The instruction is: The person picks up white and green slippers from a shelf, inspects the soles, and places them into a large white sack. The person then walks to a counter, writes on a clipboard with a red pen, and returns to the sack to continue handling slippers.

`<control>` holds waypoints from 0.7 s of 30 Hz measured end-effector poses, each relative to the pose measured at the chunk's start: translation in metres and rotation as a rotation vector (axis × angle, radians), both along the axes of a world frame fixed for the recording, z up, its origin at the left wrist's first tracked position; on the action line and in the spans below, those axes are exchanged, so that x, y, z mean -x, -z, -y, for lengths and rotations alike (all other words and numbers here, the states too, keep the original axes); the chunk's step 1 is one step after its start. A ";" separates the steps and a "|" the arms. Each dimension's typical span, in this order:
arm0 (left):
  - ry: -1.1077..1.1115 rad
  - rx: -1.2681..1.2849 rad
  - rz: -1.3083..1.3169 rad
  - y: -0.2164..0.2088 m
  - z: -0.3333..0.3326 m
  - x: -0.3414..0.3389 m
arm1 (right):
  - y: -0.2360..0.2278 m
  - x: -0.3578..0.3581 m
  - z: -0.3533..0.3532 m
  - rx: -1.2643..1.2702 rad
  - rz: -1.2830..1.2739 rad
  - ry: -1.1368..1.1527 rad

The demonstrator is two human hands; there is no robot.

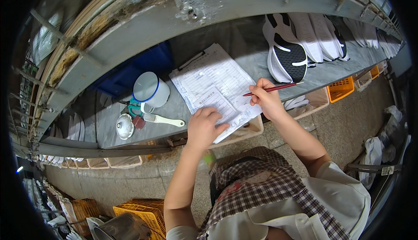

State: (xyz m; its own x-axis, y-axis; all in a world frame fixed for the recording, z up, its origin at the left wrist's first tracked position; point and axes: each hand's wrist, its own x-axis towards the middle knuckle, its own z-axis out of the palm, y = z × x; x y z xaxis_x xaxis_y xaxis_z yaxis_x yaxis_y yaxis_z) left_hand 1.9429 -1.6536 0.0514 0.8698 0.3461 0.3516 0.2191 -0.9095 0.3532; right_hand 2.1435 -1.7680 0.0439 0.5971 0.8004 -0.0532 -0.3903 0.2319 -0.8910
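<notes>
A clipboard holding printed forms (pixel 204 72) lies slanted on the grey bench, with a smaller slip pad (pixel 217 105) on its lower part. My left hand (pixel 203 126) rests on the lower left of the papers, fingers spread over the pad's edge and thumb apart. Over the right edge of the sheets, my right hand (pixel 267 98) is closed round a dark red pen (pixel 274 88). The pen lies nearly level, one end pointing right toward the shoe soles; I cannot make out that it touches the paper.
White and black shoe soles (pixel 287 48) stand along the bench at right. To the left are a white enamel mug (pixel 151 90), its lid (pixel 125 126), a white-handled brush (pixel 164 120) and green-handled scissors (pixel 135 108). A blue bin (pixel 135 70) sits behind; an orange crate (pixel 341 89) is below the bench.
</notes>
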 end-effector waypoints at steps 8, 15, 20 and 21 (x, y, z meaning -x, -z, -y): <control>-0.395 1.209 0.659 0.002 -0.057 -0.002 | -0.013 0.012 -0.023 -0.002 0.027 0.002; -0.346 1.532 0.875 0.016 -0.069 -0.010 | 0.019 0.029 -0.076 0.138 0.350 -0.272; -0.407 1.537 0.845 0.028 -0.070 -0.010 | 0.035 0.036 -0.079 0.154 0.485 -0.189; -0.404 1.538 0.848 0.029 -0.071 -0.011 | 0.036 0.035 -0.078 0.186 0.596 -0.185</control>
